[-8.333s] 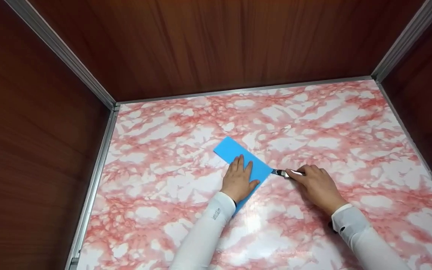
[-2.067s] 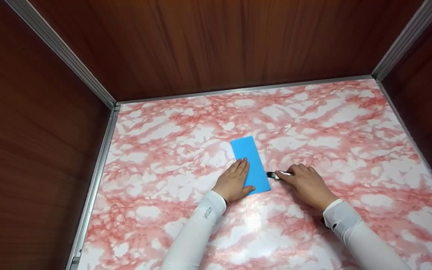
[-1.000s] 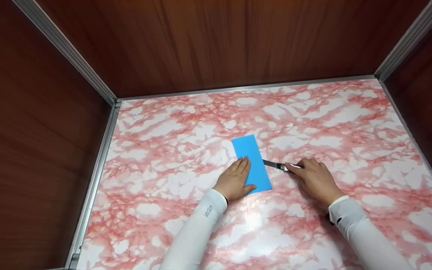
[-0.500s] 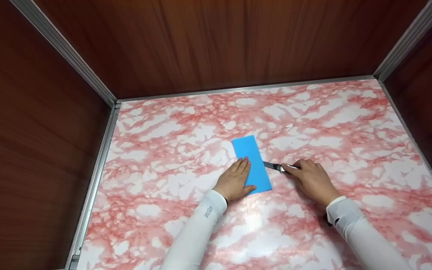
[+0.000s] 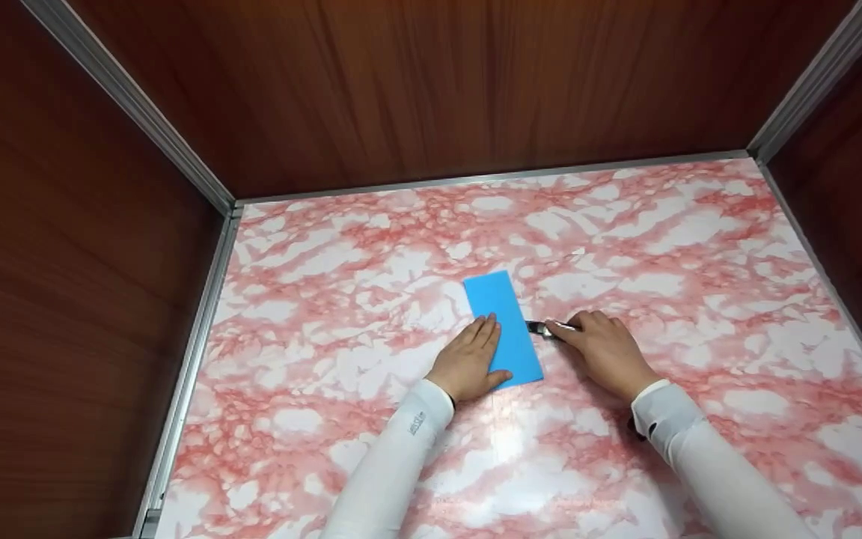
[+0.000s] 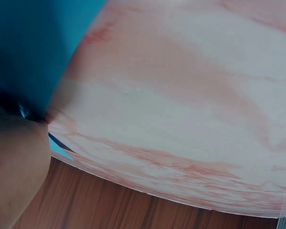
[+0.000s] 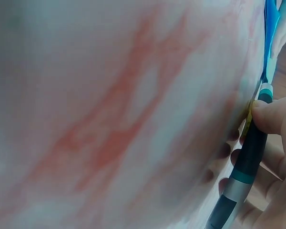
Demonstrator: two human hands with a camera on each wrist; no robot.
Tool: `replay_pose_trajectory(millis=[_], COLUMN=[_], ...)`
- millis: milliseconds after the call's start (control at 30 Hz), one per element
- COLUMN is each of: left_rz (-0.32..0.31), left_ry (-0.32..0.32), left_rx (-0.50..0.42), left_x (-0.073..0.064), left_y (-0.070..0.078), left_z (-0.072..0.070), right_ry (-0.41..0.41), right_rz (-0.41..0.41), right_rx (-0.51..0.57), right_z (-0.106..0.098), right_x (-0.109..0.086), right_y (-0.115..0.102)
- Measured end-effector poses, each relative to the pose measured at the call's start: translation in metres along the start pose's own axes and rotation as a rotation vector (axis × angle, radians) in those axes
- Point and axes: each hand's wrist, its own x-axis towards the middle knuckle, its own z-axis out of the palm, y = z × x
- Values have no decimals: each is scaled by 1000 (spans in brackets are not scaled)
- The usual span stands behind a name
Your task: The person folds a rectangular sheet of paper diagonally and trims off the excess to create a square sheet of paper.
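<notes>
A folded sheet of blue paper (image 5: 509, 329) lies on the table in the head view, its long side slanting slightly. My left hand (image 5: 468, 359) rests flat on its left part, fingers straight and thumb spread near the bottom edge. In my right hand (image 5: 603, 348) I grip a knife (image 5: 538, 328) by its handle. The blade meets the paper's right edge, its tip hidden in the paper. In the right wrist view the dark knife handle (image 7: 250, 152) shows teal and silver bands, with the thumb on top. The left wrist view shows the blue paper (image 6: 33, 43) up close.
The table (image 5: 326, 262) has a red-and-white marbled top. Dark wood-grain panels (image 5: 461, 90) with metal-framed edges stand at the back and on both sides. White sleeves (image 5: 401, 449) cover both forearms.
Since 8.3 seconds ago the blue paper has turned and now shows as one narrow rectangle. Over the last second the knife has slid left, further into the paper; the left hand has stayed put.
</notes>
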Motion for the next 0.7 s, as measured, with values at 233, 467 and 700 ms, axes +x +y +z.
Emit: replay_pose_trajectory(millis=[233, 467, 700], left_rz=[6, 13, 9], left_ry=[15, 11, 2], left_rx=[3, -13, 1], left_x=[0, 0, 1], left_y=[-1, -1, -2], left_z=[2, 0, 1], right_ry=[-22, -29, -5], right_rz=[-13, 5, 77], right_rx=[-19, -44, -45], right_z=[-5, -6, -6], right_x=[6, 7, 4], right_y=[-3, 0, 8])
